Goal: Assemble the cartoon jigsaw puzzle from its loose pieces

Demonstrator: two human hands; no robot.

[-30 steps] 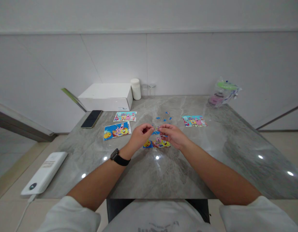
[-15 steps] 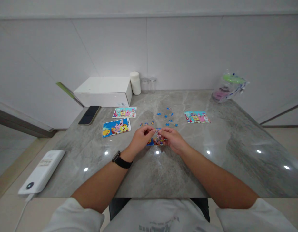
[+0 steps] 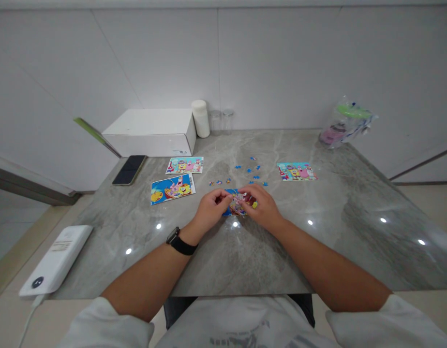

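A small cartoon jigsaw puzzle (image 3: 235, 206), mostly blue, lies on the table between my two hands. My left hand (image 3: 212, 207) is at its left edge, thumb and forefinger pinched together; whatever they hold is too small to make out. Over the puzzle's right part arches my right hand (image 3: 264, 205), thumb apart from the curved fingers, nothing visible between them. Beyond the hands, several loose blue jigsaw pieces (image 3: 249, 170) are scattered. A short row of multicoloured pieces (image 3: 219, 182) lies just past my left hand.
Two cartoon picture cards, one blue (image 3: 172, 189) and one turquoise (image 3: 185, 165), lie left; another card (image 3: 297, 171) lies right. Around them are a phone (image 3: 129, 170), white box (image 3: 151, 143), white bottle (image 3: 201, 119), glass jars (image 3: 227, 123), bagged cup (image 3: 339, 129) and white power bank (image 3: 58, 258).
My right hand has lifted slightly and its fingers have spread, uncovering more of the puzzle's right side. My left hand keeps its pinch. The view has tilted slightly downward.
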